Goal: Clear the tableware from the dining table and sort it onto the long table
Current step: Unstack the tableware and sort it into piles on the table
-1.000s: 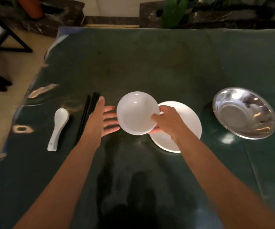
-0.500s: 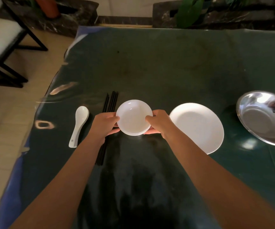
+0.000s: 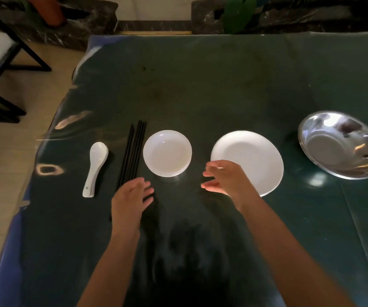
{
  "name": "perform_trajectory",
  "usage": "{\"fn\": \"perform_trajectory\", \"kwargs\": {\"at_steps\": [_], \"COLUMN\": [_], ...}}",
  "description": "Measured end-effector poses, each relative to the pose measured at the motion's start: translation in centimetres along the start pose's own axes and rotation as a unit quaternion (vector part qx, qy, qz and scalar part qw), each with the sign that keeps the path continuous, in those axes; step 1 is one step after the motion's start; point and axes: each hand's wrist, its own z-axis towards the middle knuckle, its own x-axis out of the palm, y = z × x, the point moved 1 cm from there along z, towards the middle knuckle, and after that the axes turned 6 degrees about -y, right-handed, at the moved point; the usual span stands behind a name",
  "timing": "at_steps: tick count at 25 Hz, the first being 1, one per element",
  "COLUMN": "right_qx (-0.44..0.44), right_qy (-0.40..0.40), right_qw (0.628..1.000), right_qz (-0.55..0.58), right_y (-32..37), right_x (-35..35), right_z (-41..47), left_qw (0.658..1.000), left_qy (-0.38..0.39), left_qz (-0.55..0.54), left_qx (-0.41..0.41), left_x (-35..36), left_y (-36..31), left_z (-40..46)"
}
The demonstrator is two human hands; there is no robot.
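The small white dish (image 3: 167, 153) is sitting flat on the dark green table (image 3: 200, 85) and is serving as the reference landmark. No hand is touching it. The left hand (image 3: 132, 197) is hovering near the dish, below and to its left, with the fingers spread apart and holding nothing; it is lying over the near ends of the black chopsticks (image 3: 133, 151). The chopsticks are lying just beside the dish on its left, running front to back. The white spoon (image 3: 95, 167) is lying farther left of the dish, beyond the chopsticks, bowl end pointing away. The right hand (image 3: 225, 177) is hovering below and to the right of the dish, fingers loosely curled and parted, gripping nothing; it is overlapping the near-left rim of the white plate (image 3: 251, 160). The plate is resting to the right of the dish, apart from it. The steel bowl (image 3: 340, 145) is sitting well to the right, past the plate.
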Motion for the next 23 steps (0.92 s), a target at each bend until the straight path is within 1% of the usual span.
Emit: {"fn": "perform_trajectory", "kwargs": {"at_steps": [1,2,4,5,6,7,9,11,13,15,19,23], "right_qx": [-0.001,-0.018,-0.054,-0.051,-0.031,-0.006,0.024,0.024,0.015,0.010,-0.005,-0.018], "right_qy": [-0.023,-0.069,-0.200,-0.251,-0.274,-0.273,-0.238,-0.232,-0.247,-0.256,-0.264,-0.257], "right_qw": [0.999,0.996,0.977,0.965,0.960,0.961,0.969,0.972,0.968,0.966,0.964,0.964], "right_qz": [0.040,0.059,0.054,0.049,0.045,0.048,0.059,0.040,0.028,0.032,0.042,0.063], "right_y": [-0.5,-1.2,-2.8,-3.6,-4.3,-4.9,-5.4,-5.5,-5.6,-6.0,-5.4,-3.5], "right_x": [-1.7,-3.8,-7.9,-9.5,-10.6,-11.3,-11.4,-11.4,-11.7,-11.7,-11.4,-11.6], "right_z": [-0.8,-1.5,-2.1,-2.0,-1.7,-1.2,0.2,1.1,1.5,1.6,2.4,4.3], "left_qw": [1.000,0.997,0.988,0.982,0.977,0.972,0.972,0.973,0.972,0.978,0.988,0.989], "left_qy": [0.030,0.069,0.139,0.163,0.183,0.196,0.193,0.168,0.144,0.124,0.106,0.098], "left_qz": [0.003,0.015,0.053,0.079,0.101,0.116,0.128,0.158,0.185,0.166,0.112,0.112], "left_qx": [-0.004,-0.013,-0.033,-0.044,-0.052,-0.051,-0.034,0.000,0.027,0.033,0.016,0.017], "left_x": [0.5,1.5,4.3,6.0,7.8,9.5,12.1,13.4,13.7,13.8,14.9,17.0], "left_y": [0.7,1.2,1.7,1.7,1.7,1.7,1.9,2.5,3.3,3.9,3.6,2.1], "left_z": [-1.3,-2.5,-3.8,-4.1,-4.3,-4.3,-3.9,-3.4,-2.8,-2.2,-1.4,0.0]}}
